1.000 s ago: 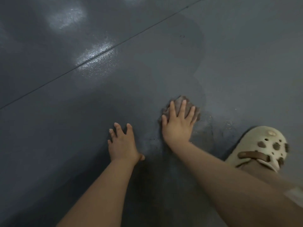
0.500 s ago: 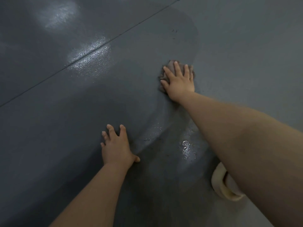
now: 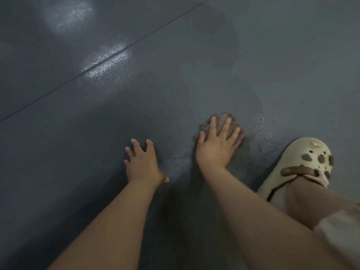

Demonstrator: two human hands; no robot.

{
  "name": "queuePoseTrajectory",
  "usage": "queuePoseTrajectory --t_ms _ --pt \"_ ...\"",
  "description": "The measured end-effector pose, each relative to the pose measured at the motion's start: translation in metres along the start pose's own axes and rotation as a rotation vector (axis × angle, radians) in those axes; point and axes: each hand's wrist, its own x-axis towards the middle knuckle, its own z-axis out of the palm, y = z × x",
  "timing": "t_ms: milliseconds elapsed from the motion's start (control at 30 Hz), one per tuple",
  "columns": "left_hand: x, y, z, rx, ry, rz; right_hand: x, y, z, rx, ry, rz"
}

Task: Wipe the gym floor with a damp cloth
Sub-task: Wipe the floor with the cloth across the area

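Because the cloth (image 3: pixel 224 127) is a soft, damp, bunched wad, it looks light and limp and should slide easily on the wet floor (image 3: pixel 175 84), best driven by a flat palm pressing its middle, not by a pinch at the edge. It lies on the dark floor beneath the right hand (image 3: pixel 216 147), whose fingers are spread straight across it, pressing down. The left hand (image 3: pixel 142 164) rests flat on the floor just beside, fingers splayed, holding nothing. Most of the cloth is hidden under the palm, so its shape and folds are hard to judge. A cream clog (image 3: pixel 300 166) is partly covered by the leg.
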Motion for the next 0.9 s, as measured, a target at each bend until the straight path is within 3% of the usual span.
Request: queuePoseTrajectory --t_ms 67,200,300,433,567,700,900 --pt "0.001 -0.002 0.001 0.001 0.010 0.012 -0.039 -0.012 0.018 0.000 0.062 -0.265" --pt "0.004 -0.004 0.004 -0.006 0.045 0.051 -0.075 0.004 0.024 -0.112 -0.054 -0.768" --pt "0.004 -0.003 0.003 -0.017 0.018 0.027 -0.038 0.018 0.016 -0.147 -0.061 -0.927" --pt "0.003 -0.001 0.001 -0.017 -0.003 0.010 0.021 0.023 -0.003 -0.108 0.053 -0.591" --pt "0.004 0.000 0.001 -0.012 0.003 0.016 0.044 0.032 -0.020 -0.064 0.003 -0.222" --pt "0.004 -0.001 0.001 -0.010 0.012 0.016 0.005 0.018 -0.003 0.015 0.039 -0.159" --pt "0.004 -0.002 0.002 0.004 0.031 0.020 -0.061 0.013 0.020 -0.020 0.035 -0.295"
